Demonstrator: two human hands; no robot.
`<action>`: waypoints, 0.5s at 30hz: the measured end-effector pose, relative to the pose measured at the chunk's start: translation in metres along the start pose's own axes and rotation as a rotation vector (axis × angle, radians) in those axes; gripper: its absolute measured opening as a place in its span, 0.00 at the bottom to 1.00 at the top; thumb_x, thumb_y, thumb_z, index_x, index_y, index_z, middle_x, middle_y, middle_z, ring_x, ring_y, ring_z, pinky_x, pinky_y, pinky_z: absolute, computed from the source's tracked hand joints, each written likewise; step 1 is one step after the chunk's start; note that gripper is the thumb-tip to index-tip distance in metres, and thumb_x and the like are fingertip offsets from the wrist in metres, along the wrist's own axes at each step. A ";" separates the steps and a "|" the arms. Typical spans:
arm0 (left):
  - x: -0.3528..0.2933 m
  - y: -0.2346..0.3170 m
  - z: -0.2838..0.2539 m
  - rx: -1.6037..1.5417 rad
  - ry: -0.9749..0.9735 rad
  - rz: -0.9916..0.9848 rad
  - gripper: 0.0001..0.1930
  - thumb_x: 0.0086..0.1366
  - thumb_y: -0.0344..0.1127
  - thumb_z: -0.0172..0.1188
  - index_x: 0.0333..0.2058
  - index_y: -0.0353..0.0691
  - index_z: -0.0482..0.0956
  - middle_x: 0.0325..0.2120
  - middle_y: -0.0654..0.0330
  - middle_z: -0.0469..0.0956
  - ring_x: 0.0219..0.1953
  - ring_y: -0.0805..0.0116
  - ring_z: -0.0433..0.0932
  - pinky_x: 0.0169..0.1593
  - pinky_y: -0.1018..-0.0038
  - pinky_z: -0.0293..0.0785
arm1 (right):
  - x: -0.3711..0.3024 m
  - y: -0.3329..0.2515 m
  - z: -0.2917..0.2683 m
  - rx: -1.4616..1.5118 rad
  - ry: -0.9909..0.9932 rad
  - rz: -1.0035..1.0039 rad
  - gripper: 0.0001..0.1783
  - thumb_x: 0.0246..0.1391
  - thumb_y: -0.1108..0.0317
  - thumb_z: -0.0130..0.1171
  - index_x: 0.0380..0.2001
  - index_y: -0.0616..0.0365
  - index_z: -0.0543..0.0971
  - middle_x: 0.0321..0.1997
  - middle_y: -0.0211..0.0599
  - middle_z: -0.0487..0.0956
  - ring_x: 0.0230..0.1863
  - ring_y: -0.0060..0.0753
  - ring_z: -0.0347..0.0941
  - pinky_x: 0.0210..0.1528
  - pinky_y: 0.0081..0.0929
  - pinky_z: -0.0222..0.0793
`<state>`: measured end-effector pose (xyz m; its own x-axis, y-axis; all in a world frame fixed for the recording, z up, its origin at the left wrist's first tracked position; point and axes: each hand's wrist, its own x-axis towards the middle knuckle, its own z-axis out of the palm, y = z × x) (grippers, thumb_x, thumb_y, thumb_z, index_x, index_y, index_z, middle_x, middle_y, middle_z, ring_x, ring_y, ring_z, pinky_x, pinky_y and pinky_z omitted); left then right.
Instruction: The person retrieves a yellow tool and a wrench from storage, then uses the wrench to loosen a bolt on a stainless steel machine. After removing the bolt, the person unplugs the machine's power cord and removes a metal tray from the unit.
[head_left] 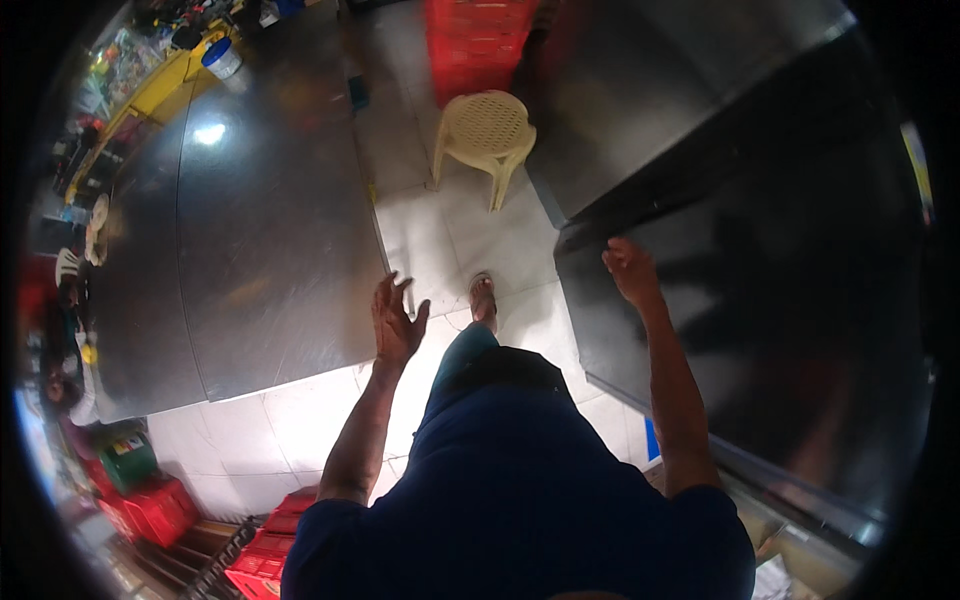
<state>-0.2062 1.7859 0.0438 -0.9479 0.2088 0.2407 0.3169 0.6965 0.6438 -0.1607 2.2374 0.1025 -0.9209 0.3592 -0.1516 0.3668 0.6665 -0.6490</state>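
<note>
My left hand (395,318) is held in the air beside the edge of a dark, shiny table (270,260) on the left. Its fingers and thumb are spread, and nothing is in it. Over the near corner of a glossy black counter (740,320) on the right hangs my right hand (630,270). Its fingers are loosely bent and a little apart, with no object visible in them. Whether it touches the counter I cannot tell.
A cream plastic stool (488,125) stands ahead in the tiled aisle (420,230), before stacked red crates (478,45). A white tub with a blue rim (221,58) sits at the left table's far end. More red crates (265,560) and a green container (128,462) are at lower left.
</note>
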 end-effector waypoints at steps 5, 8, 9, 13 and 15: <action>0.062 -0.038 0.011 0.231 -0.003 -0.200 0.32 0.55 0.43 0.71 0.57 0.39 0.72 0.63 0.46 0.64 0.65 0.42 0.60 0.66 0.46 0.56 | 0.048 0.016 0.016 -0.155 -0.333 -0.040 0.23 0.60 0.57 0.60 0.52 0.62 0.77 0.44 0.47 0.84 0.38 0.33 0.82 0.42 0.31 0.76; 0.085 -0.041 0.011 0.190 -0.039 -0.275 0.31 0.54 0.45 0.71 0.55 0.40 0.74 0.62 0.49 0.66 0.65 0.43 0.60 0.64 0.46 0.58 | 0.082 0.025 0.021 -0.089 -0.406 0.111 0.23 0.59 0.55 0.61 0.50 0.61 0.78 0.41 0.46 0.84 0.41 0.39 0.82 0.46 0.35 0.76; 0.093 -0.039 0.012 0.210 -0.048 -0.299 0.30 0.54 0.45 0.71 0.55 0.41 0.74 0.62 0.49 0.66 0.65 0.44 0.60 0.64 0.46 0.58 | 0.099 0.023 0.022 -0.098 -0.428 0.143 0.23 0.59 0.56 0.60 0.50 0.61 0.78 0.40 0.45 0.84 0.39 0.38 0.82 0.45 0.35 0.76; 0.125 -0.029 0.025 0.255 -0.112 -0.370 0.29 0.55 0.46 0.71 0.54 0.45 0.75 0.62 0.51 0.66 0.65 0.46 0.61 0.63 0.45 0.58 | 0.167 0.003 0.034 -0.095 -0.465 0.163 0.23 0.59 0.57 0.59 0.51 0.62 0.78 0.38 0.45 0.84 0.36 0.35 0.82 0.42 0.32 0.75; 0.145 -0.028 0.034 0.240 -0.149 -0.382 0.29 0.55 0.47 0.71 0.54 0.46 0.75 0.62 0.51 0.67 0.65 0.47 0.62 0.63 0.44 0.58 | 0.190 -0.030 0.040 0.137 -0.472 0.177 0.23 0.58 0.57 0.60 0.51 0.62 0.78 0.38 0.44 0.84 0.36 0.33 0.82 0.41 0.30 0.75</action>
<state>-0.3541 1.8197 0.0360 -0.9951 -0.0093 -0.0988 -0.0554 0.8778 0.4758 -0.3522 2.2591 0.0632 -0.8173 0.1037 -0.5667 0.5304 0.5197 -0.6698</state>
